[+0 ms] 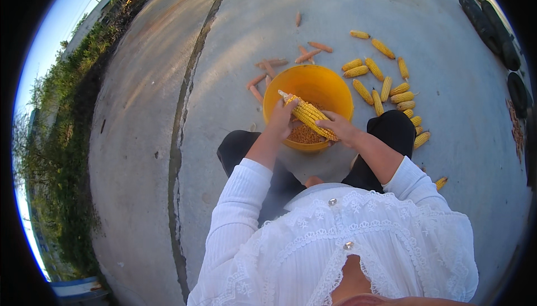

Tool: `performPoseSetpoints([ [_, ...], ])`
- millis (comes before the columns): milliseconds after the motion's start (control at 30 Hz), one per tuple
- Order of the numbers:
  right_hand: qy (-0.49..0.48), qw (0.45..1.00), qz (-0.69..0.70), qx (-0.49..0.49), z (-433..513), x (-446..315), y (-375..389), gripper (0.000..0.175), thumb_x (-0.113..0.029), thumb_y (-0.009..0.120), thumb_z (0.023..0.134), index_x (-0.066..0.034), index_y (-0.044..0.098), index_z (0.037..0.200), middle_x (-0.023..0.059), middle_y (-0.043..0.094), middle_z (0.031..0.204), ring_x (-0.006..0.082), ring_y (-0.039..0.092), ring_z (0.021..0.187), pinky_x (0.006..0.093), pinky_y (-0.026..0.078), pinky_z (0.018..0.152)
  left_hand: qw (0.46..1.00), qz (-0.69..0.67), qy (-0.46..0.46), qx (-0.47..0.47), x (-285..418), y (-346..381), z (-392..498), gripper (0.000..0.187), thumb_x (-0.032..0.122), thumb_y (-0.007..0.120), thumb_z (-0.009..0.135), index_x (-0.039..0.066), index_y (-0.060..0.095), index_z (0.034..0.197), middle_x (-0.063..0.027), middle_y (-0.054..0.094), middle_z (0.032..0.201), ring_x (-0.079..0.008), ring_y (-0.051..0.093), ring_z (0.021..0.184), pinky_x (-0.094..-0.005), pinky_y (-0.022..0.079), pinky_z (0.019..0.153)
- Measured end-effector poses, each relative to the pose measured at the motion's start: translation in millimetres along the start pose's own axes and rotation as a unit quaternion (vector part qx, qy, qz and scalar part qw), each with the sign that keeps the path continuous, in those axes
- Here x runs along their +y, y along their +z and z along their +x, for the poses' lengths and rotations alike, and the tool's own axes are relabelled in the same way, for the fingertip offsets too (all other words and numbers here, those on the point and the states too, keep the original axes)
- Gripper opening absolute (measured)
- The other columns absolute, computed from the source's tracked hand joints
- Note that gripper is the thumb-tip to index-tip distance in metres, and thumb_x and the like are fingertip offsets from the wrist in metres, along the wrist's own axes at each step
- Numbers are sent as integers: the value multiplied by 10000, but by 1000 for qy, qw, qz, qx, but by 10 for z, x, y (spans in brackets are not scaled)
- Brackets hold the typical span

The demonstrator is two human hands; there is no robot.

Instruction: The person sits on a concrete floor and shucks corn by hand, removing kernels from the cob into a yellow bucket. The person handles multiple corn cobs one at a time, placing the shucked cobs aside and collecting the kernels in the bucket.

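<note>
An ear of corn [310, 115] with rows of yellow kernels is held over a yellow plastic bucket [338, 86] between my knees. My left hand [282, 117] grips the ear near its pale, pointed tip. At the other, lower right end, my right hand [340, 129] is closed around it, thumb on the kernels. Loose corn kernels [305, 134] cover the bottom of the bucket. My hands and the ear hide part of the bucket's inside.
Bare corncobs [307, 56] lie on the concrete beyond the bucket and at its left. Many ears of corn [382, 48] are spread to the right, some beside my right knee. A long crack [184, 92] runs along the ground at left. Dark objects [480, 23] lie at far right.
</note>
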State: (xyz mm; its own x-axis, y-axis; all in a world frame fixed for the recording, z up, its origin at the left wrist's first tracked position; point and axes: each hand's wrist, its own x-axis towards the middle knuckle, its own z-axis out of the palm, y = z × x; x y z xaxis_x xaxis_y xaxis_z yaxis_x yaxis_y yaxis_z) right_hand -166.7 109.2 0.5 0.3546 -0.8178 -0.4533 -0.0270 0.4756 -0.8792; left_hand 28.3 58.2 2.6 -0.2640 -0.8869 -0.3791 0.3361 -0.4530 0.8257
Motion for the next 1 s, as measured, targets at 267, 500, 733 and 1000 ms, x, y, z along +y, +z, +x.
performPoseSetpoints([
  [267, -47, 998, -23, -21, 182, -100, 0, 575, -408, 525, 985, 23, 469, 1362, 91, 613, 1133, 134, 613, 945, 251, 510, 795, 998, 62, -22, -15, 226, 82, -109, 363, 319, 434, 1024, 103, 405, 1315, -67, 505, 1240, -255, 542, 1141, -535, 478, 944],
  [500, -102, 993, -42, -36, 660, -316, -122, 622, -465, 443, 1010, 14, 432, 1407, 126, 542, 1309, 170, 521, 1165, 298, 417, 990, 999, 34, -8, 17, 237, 164, 172, 358, 340, 421, 1028, 86, 500, 1268, -54, 543, 1197, -200, 519, 1139, -384, 443, 953],
  [733, -93, 995, 8, -38, 863, -273, -136, 593, -446, 429, 1023, -27, 406, 1443, 105, 488, 1400, 177, 443, 1285, 300, 334, 1083, 997, 77, -28, -5, 116, -9, 477, 364, 357, 455, 1019, 126, 495, 1298, -35, 556, 1164, -204, 580, 1064, -436, 575, 777],
  [1000, -142, 990, -2, -19, 1095, -111, -150, 508, -382, 426, 1038, -55, 444, 1427, 74, 503, 1390, 158, 451, 1275, 298, 327, 1087, 997, 35, -60, 29, 98, -19, 555, 329, 273, 479, 1015, 73, 526, 1272, -34, 572, 1162, -162, 573, 1054, -319, 495, 871],
])
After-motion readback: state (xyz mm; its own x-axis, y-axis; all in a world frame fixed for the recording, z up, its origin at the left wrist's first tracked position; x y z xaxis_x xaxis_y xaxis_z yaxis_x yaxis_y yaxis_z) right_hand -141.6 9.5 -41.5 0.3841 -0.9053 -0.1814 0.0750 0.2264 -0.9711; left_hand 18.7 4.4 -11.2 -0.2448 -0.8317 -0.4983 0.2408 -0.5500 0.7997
